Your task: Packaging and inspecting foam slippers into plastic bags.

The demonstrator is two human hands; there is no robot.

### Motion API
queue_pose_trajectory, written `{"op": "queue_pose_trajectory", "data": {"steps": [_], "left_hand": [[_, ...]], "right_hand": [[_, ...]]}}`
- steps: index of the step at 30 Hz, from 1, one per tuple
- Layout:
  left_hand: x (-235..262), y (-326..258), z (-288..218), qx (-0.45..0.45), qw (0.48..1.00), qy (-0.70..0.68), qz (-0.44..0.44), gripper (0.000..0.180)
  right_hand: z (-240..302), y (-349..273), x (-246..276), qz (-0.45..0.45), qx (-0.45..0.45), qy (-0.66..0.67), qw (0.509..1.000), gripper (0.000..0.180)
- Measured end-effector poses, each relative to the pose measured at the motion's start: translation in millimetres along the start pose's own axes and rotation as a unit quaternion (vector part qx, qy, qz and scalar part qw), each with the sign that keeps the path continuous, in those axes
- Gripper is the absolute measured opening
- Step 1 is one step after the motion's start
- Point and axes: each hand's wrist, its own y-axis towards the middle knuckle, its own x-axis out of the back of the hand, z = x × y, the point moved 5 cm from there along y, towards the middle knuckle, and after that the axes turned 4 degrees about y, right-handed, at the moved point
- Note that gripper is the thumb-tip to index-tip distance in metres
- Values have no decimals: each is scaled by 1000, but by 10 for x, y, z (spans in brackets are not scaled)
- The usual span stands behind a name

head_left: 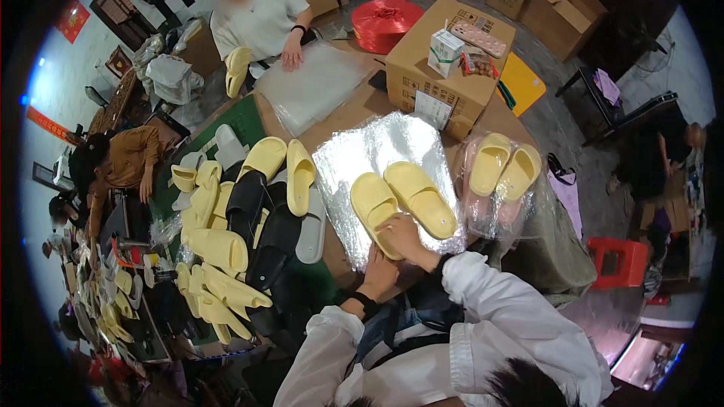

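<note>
Yellow slipper pair lies unbagged on silver sheet, centre; right hand on left slipper's heel, left hand just nearer, can't tell either grip. Bagged pair right; loose slippers left, unbagged.

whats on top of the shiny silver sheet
Two yellow slippers lie on the sheet, with the right hand touching one. Whatever part of it lies directly beneath them is covered.
</note>
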Motion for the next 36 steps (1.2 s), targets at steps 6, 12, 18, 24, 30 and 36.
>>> {"op": "queue_pose_trajectory", "data": {"steps": [6,12,18,24,30,36], "left_hand": [[-86,-104,13,51,998,-17,-20,49],[-190,15,53,57,997,57,4,50],[77,127,111,52,993,-59,83,47],[-4,24,444,37,903,-398,-154,59],[724,96,301,-14,990,-42,-136,76],[1055,-23,13,-35,994,-19,-102,66]], "right_hand": [[-134,-6,192,100,-23,-181,978,33],[-57,405,-29,160,-7,-165,973,41],[-339,181,701,142,19,194,971,30],[154,-734,1300,427,-13,140,893,28],[126,-882,1341,202,2,-14,979,23],[277,-933,1279,25,132,-203,970,13]]}}
